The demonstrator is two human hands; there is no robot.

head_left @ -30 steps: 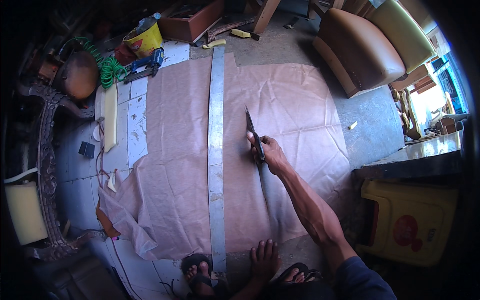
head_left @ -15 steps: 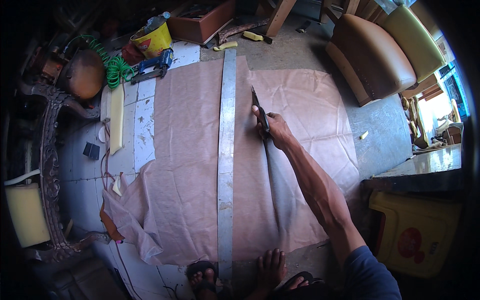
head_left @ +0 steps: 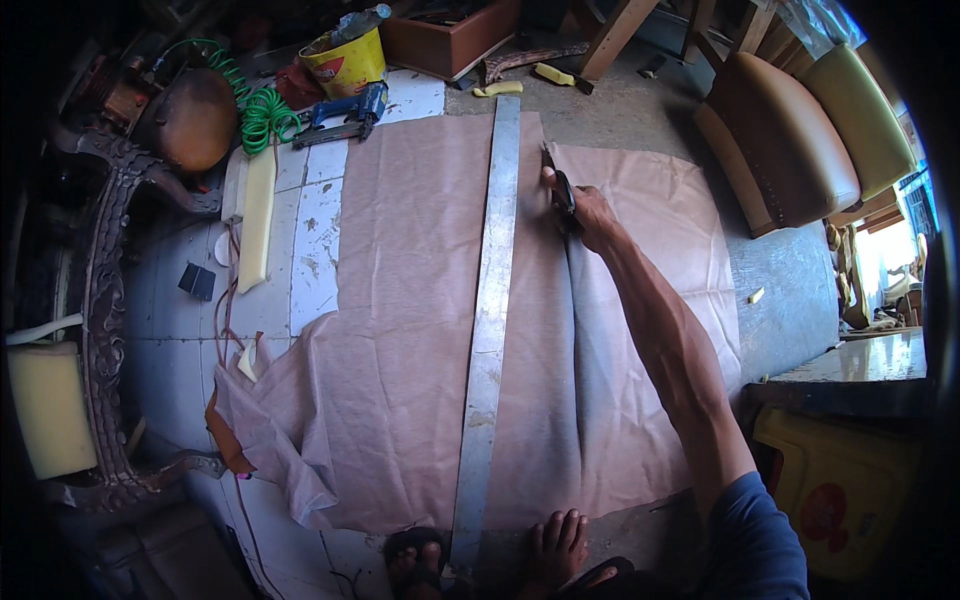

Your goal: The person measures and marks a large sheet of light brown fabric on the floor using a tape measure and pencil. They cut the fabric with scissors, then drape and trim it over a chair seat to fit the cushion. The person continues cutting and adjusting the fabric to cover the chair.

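Observation:
My right hand (head_left: 590, 213) grips black-handled scissors (head_left: 564, 195), their blades pointing away from me at the far edge of a brownish-pink cloth (head_left: 410, 260). The cloth lies spread over the floor. From the scissors a long dark line (head_left: 575, 350) runs down it toward me; whether it is a cut or a fold I cannot tell. Left of this, a long metal straightedge (head_left: 490, 330) lies lengthwise across the cloth. My left hand (head_left: 558, 545) rests flat by the cloth's near edge, fingers outstretched, between my sandalled feet.
A blue staple gun (head_left: 350, 110) with a coiled green hose (head_left: 268, 118) and a yellow bucket (head_left: 350, 65) stand at the far left. A carved wooden frame (head_left: 105, 290) is on the left. Padded seats (head_left: 785, 140) and a dark-edged table (head_left: 845, 375) stand on the right.
The whole view has shifted, so the scene sits farther right. The scissors in my right hand are still near the far edge of the cloth. My left hand stays down near the front.

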